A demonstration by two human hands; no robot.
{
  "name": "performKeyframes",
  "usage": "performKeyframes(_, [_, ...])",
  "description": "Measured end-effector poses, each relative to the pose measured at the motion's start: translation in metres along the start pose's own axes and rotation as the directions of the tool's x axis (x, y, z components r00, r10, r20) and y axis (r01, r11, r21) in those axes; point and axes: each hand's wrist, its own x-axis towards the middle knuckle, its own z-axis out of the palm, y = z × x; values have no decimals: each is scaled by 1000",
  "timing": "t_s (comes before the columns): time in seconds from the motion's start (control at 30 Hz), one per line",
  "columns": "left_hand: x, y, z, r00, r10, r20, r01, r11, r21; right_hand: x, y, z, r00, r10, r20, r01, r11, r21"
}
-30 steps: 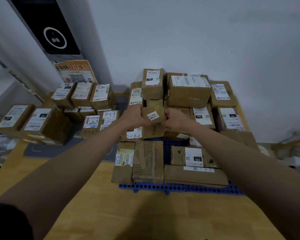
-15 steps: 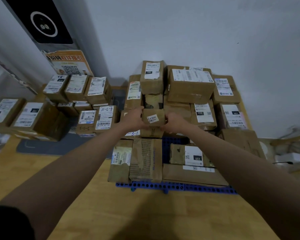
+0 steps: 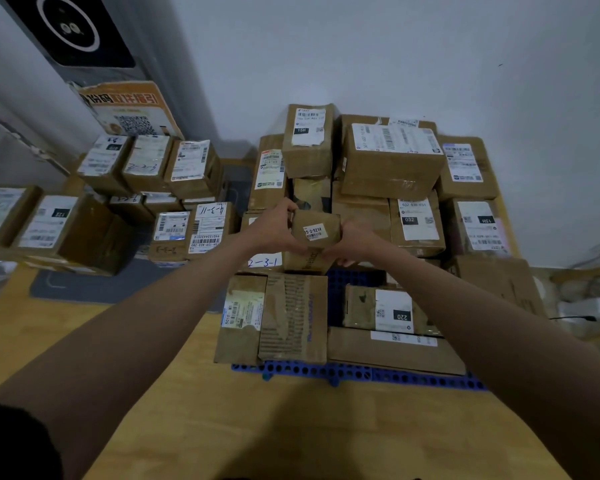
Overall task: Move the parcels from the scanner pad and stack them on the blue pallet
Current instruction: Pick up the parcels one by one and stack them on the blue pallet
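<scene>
Placing looks to be the step in hand: a small parcel (image 3: 315,231) hangs above the middle of the blue pallet (image 3: 357,373), just in front of the tall rear stack; left hand (image 3: 276,227) curls round its left side, right hand (image 3: 354,238) clamps the right, fingers wrapped, both gripping firmly; next move, by my read, calls for lowering it level onto the box beneath, then letting go; more parcels wait on the grey scanner pad (image 3: 66,285), left of the pallet.
</scene>
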Motion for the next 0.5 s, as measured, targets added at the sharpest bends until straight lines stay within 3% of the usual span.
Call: performKeyframes(0.5, [-2, -15, -14, 996, -9, 90, 10, 1000, -17, 12, -12, 1, 997, -51, 62, 56, 994, -94])
